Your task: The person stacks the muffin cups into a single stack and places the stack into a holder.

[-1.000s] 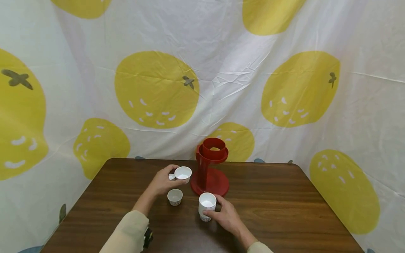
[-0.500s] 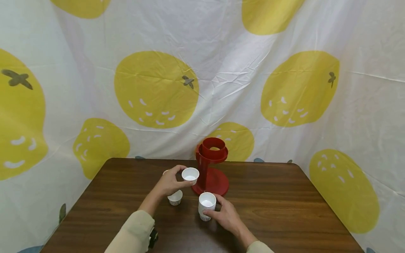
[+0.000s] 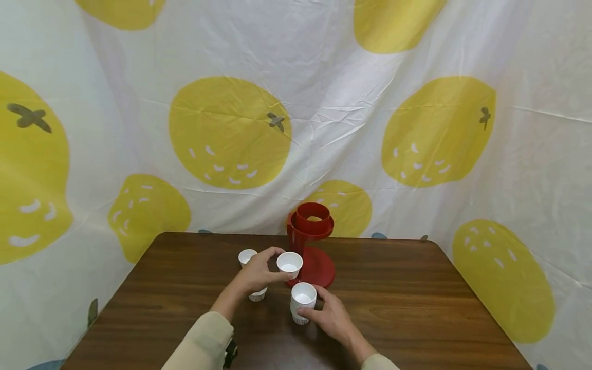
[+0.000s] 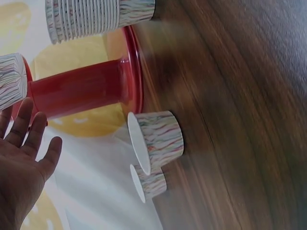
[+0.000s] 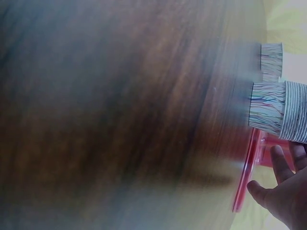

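Observation:
In the head view my left hand (image 3: pixel 260 272) pinches a small white paper baking cup (image 3: pixel 290 265) by its side, raised above the table. My right hand (image 3: pixel 334 317) grips a stack of paper baking cups (image 3: pixel 298 299), thumb in front and fingers around the far side. The stack stands upright, up and to the left of it in the head view is the lifted cup. Colourful wavy lines mark the sides of the stacked cups (image 4: pixel 96 19) in the left wrist view. Two single cups stand left of the stack, a nearer cup (image 3: pixel 257 296) and a farther cup (image 3: pixel 246 255), both partly hidden by my left hand.
A red stand (image 3: pixel 319 264) with a round base and a ring-shaped top (image 3: pixel 312 226) rises just behind the stack. Everything rests on a dark wooden table (image 3: pixel 407 298). Behind it hangs a white curtain (image 3: pixel 324 139) printed with yellow lemons.
My left hand has moved right and slightly nearer with its cup, toward the stack. The farther single cup has come into fuller view; the nearer one is more covered. My right hand stays put.

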